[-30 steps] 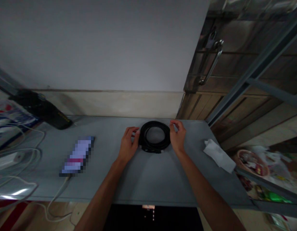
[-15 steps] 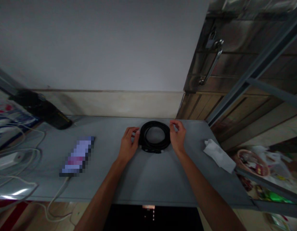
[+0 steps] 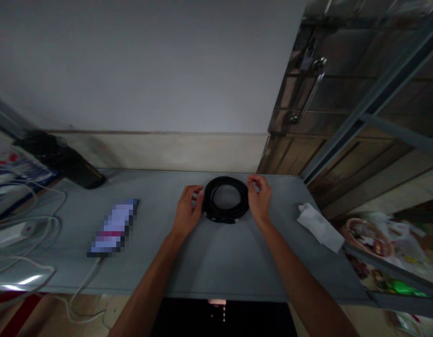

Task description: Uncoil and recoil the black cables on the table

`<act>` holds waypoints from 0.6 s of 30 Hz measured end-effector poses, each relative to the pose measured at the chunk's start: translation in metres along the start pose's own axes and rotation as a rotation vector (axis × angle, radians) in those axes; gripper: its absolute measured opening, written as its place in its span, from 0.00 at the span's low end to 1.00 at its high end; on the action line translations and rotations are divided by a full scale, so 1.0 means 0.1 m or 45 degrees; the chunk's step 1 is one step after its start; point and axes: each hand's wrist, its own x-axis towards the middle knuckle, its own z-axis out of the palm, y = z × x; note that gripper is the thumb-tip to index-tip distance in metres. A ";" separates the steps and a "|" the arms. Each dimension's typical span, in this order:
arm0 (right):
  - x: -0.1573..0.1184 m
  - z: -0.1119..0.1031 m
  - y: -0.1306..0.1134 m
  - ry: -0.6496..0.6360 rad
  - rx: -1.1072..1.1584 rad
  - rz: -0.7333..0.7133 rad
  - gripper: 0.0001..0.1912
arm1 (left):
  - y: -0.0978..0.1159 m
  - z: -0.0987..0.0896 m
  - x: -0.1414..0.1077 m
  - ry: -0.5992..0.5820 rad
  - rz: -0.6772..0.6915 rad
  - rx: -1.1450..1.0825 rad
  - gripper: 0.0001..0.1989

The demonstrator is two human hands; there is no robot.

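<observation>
A coil of black cable (image 3: 209, 206) lies flat on the grey tabletop, its loops bundled into a ring. A connector end (image 3: 221, 220) shows along its near edge. At the coil's left side rests my left hand (image 3: 188, 210), fingers loosely curved, a gap between thumb and fingers. My right hand (image 3: 260, 201) is at the opposite side, curved likewise, its fingertips by the outer loops. Neither hand is wrapped around the cable; whether the fingertips press on it I cannot tell.
Left on the table (image 3: 223, 267) lies a phone (image 3: 113, 228) with a charging cord. Beyond are a black cylindrical object (image 3: 72, 164), white cables and a white adapter (image 3: 13, 234). A crumpled white paper (image 3: 319, 227) lies right, near a metal post (image 3: 370, 98) and a pink basket (image 3: 369, 238).
</observation>
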 end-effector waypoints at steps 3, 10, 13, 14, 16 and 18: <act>0.00 0.00 -0.01 0.001 0.006 -0.008 0.11 | -0.01 0.00 0.00 0.001 0.008 -0.001 0.14; -0.01 0.00 -0.03 -0.010 0.024 -0.003 0.10 | 0.00 0.00 -0.01 -0.009 0.001 -0.015 0.13; -0.01 0.00 -0.03 -0.026 0.025 -0.006 0.10 | -0.01 0.00 -0.01 -0.010 -0.005 -0.010 0.14; -0.01 0.00 -0.03 -0.028 0.023 -0.004 0.10 | -0.01 0.00 -0.01 -0.009 -0.006 -0.006 0.14; -0.02 0.00 -0.03 -0.027 0.023 0.000 0.09 | -0.01 0.00 -0.01 -0.006 -0.003 0.002 0.14; -0.01 0.00 -0.05 -0.018 0.018 -0.005 0.09 | 0.00 -0.01 0.00 -0.006 0.001 0.002 0.14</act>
